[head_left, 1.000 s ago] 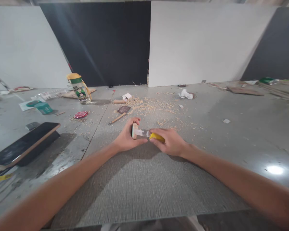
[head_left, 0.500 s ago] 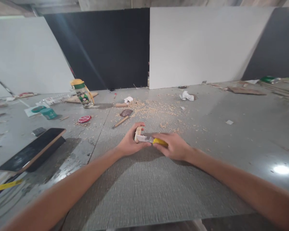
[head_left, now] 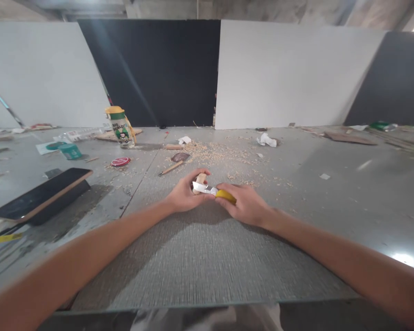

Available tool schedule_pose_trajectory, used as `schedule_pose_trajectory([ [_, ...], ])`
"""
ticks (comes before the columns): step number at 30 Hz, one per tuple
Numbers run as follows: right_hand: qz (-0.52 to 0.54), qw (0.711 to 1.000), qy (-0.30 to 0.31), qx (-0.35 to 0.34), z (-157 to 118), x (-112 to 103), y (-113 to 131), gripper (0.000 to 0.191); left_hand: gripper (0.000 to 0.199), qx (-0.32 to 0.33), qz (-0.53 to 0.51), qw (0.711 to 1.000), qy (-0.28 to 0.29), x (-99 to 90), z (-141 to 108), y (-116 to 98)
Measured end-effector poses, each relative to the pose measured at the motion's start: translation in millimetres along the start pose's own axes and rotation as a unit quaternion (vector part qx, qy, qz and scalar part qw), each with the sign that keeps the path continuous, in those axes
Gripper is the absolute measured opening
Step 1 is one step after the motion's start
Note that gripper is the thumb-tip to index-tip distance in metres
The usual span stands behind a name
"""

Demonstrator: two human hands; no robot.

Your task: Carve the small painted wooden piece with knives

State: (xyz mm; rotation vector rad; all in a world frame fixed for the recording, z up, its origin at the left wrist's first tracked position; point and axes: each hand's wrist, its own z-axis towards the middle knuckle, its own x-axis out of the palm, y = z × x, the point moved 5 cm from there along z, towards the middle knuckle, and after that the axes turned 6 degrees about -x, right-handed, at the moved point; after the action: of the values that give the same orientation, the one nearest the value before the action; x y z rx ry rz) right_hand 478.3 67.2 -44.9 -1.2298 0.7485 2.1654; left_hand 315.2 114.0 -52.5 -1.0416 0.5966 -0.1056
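Mid-table: left hand (head_left: 183, 196) fingers curled tight around small wood piece (head_left: 200, 178). Right hand (head_left: 247, 205) wrapped around yellow-handled knife (head_left: 216, 193), blade against the wood. Shavings (head_left: 214, 154) toward far edge. Best: shallow cuts, thumb clear of edge.

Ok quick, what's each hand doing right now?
Left hand: closed around a small wood block.
Right hand: closed on a yellow-handled knife, blade against the block.
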Motion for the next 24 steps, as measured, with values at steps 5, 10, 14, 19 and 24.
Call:
schedule_pose_trajectory([
  [5,-0.008,1.000,-0.013,0.002,0,-1,-1,0.030,0.059,-0.004,-0.013,1.000,-0.014,1.7,2,1],
  [10,-0.011,1.000,-0.018,0.008,0,0,-1,0.028,0.059,-0.009,-0.014,1.000,-0.024,1.3,1,1],
  [14,0.010,0.999,-0.027,0.028,0,0,-4,0.028,0.053,-0.003,-0.013,0.999,-0.037,1.0,3,-1],
  [19,0.052,0.995,-0.057,0.069,2,-3,-12,0.028,0.046,-0.009,-0.002,0.999,-0.048,-2.2,5,-2],
  [24,0.083,0.996,-0.010,0.031,1,-2,-4,0.030,0.058,-0.022,-0.050,0.998,-0.003,-1.3,4,-1],
])
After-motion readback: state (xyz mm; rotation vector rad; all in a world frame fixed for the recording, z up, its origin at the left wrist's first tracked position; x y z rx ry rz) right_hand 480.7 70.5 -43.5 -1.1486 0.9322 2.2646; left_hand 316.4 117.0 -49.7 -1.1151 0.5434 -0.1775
